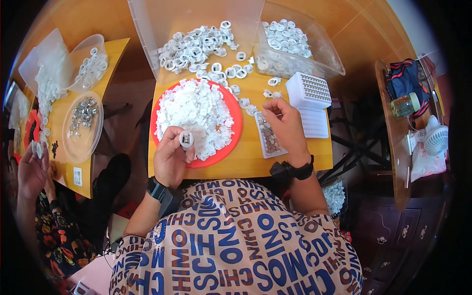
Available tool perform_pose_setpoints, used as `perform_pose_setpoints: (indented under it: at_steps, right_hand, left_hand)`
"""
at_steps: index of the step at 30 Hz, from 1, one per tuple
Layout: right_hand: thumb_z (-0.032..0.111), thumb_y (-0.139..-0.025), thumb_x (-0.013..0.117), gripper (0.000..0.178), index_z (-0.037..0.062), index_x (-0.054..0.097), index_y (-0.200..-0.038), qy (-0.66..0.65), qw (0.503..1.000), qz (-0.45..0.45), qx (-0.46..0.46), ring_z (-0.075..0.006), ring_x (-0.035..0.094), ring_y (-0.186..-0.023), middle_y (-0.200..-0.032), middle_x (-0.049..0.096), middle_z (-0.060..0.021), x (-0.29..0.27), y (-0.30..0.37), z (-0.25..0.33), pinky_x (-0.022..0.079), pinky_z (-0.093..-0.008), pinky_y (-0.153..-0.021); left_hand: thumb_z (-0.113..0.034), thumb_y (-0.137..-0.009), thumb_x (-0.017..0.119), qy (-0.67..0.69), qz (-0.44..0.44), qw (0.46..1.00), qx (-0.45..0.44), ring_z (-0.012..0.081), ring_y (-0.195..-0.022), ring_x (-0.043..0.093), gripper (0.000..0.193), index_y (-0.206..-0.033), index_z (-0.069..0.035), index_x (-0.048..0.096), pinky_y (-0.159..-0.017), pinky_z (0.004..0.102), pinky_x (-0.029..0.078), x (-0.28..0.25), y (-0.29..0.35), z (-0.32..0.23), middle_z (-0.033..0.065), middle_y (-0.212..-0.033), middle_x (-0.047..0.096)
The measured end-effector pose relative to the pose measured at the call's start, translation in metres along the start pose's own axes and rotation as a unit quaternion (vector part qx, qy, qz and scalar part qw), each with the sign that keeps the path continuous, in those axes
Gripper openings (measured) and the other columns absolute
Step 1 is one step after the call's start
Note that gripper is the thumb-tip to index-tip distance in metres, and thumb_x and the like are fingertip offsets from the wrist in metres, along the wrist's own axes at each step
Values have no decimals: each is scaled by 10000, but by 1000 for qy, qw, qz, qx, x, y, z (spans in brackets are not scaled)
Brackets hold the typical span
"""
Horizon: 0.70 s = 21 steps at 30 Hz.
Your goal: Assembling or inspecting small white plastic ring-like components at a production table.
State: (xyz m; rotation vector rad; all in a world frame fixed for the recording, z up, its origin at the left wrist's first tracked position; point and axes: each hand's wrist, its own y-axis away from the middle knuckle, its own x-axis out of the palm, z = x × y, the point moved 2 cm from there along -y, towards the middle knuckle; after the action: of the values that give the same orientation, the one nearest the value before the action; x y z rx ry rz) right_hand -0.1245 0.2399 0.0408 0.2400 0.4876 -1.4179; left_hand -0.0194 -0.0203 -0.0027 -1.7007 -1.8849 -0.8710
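My left hand point(169, 156) is closed on a small round white plastic part point(186, 139) with dark metal pieces in its middle. It is held over the near edge of a red round tray point(237, 123), heaped with small white plastic pieces point(191, 108). On the right, my right hand point(286, 127) hovers beside a narrow white tray point(268, 156) of small round metal discs point(268, 135). Its thumb and forefinger are pinched together; whatever may be between them cannot be made out.
Round white parts point(196, 46) lie piled behind the red tray, with more in a clear bin point(327, 59) at back right. White racks point(309, 91) holding rows of metal pieces stand right of my hand. At left, another person's hand point(33, 172) works by a clear lid point(78, 150) of metal parts.
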Motion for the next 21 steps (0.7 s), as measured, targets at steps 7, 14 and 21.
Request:
perform_pose_setpoints:
  at_steps: [7, 14, 21]
  right_hand:
    - [85, -794, 653, 128, 15, 645, -900, 115, 973, 188, -75, -191, 619, -760, -814, 650, -91, 41, 12, 25, 494, -309, -693]
    - [80, -771, 600, 86, 61, 650, -838, 254, 932, 134, -219, -316, 587, -818, -792, 622, -118, 75, 14, 24, 479, -420, -735]
    - [18, -793, 543, 90, 34, 627, -820, 264, 932, 98, -227, -335, 583, -816, -810, 612, -161, 83, 2, 14, 468, -439, -737]
  left_hand:
    - [-214, -934, 546, 35, 4, 999, 8, 172, -633, 551, 176, -1005, -61, 495, -601, 264, 439, -1, 0, -2, 88, -801, 592]
    - [-205, -929, 548, 45, 12, 999, 0, 173, -635, 557, 170, -1003, -62, 494, -593, 260, 439, -4, 1, 0, 87, -815, 592]
    - [-182, -948, 492, 57, 31, 998, -9, 144, -615, 541, 136, -997, -56, 497, -587, 252, 441, -1, 3, -1, 73, -806, 594]
